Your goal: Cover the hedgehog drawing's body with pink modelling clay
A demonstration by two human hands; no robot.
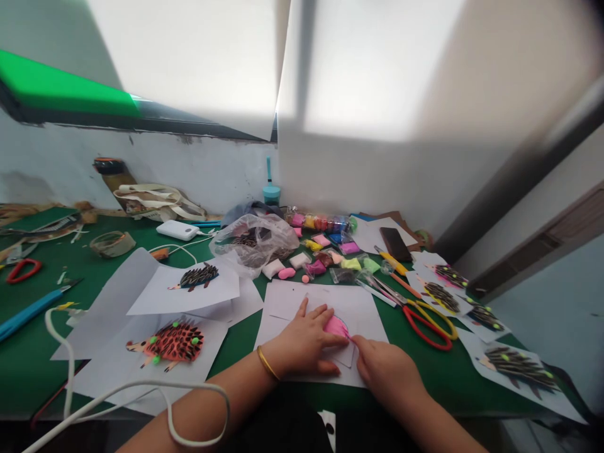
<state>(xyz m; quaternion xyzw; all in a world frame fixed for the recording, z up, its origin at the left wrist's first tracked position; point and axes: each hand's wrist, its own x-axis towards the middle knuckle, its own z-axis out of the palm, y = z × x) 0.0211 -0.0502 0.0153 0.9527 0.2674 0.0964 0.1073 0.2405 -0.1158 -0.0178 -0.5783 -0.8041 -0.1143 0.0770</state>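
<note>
A flat patch of pink modelling clay (336, 325) lies on a sheet of white paper (283, 301) in front of me. My left hand (306, 338) rests on the sheet, fingers spread, its fingertips beside and partly over the clay. At the clay's right edge, my right hand (384, 371) is closed, with thumb and forefinger pinched on a thin pink end of it. Part of the clay is hidden by my left fingers. Thin drawn lines show on the paper around it.
Clay packets (315, 267) and a plastic bag (257, 242) sit behind the sheet. Scissors (427, 324) lie at right, near hedgehog pictures (516, 365). Another hedgehog picture (174, 343) lies at left. A white cable (141, 385) loops across the front left, and a blue craft knife (33, 314) lies far left.
</note>
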